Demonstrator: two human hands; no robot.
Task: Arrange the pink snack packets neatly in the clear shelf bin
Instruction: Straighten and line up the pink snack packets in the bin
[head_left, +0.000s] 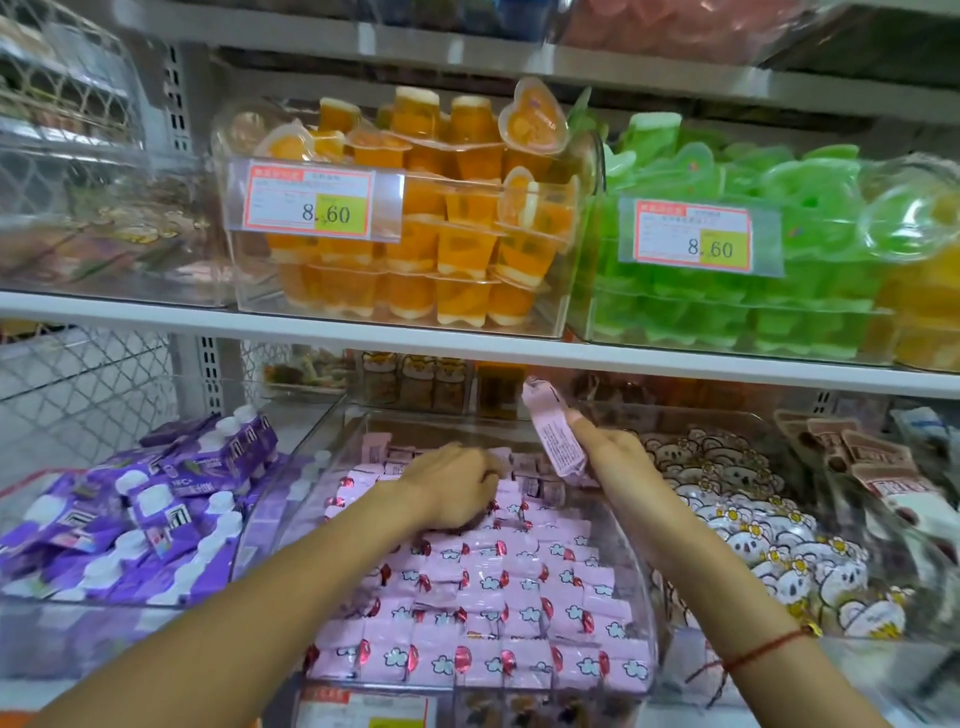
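right hand (610, 457): pinches one pink packet (555, 434), lifted
left hand (457, 486): curled fingers on packets at clear bin (332, 441) back
handling: likely light, soft, slippery; take by edge

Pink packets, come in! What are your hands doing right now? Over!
Right hand holds one pink packet lifted above the clear bin. Left hand down on the pink packets in the bin, fingers hidden. Nothing blocking.
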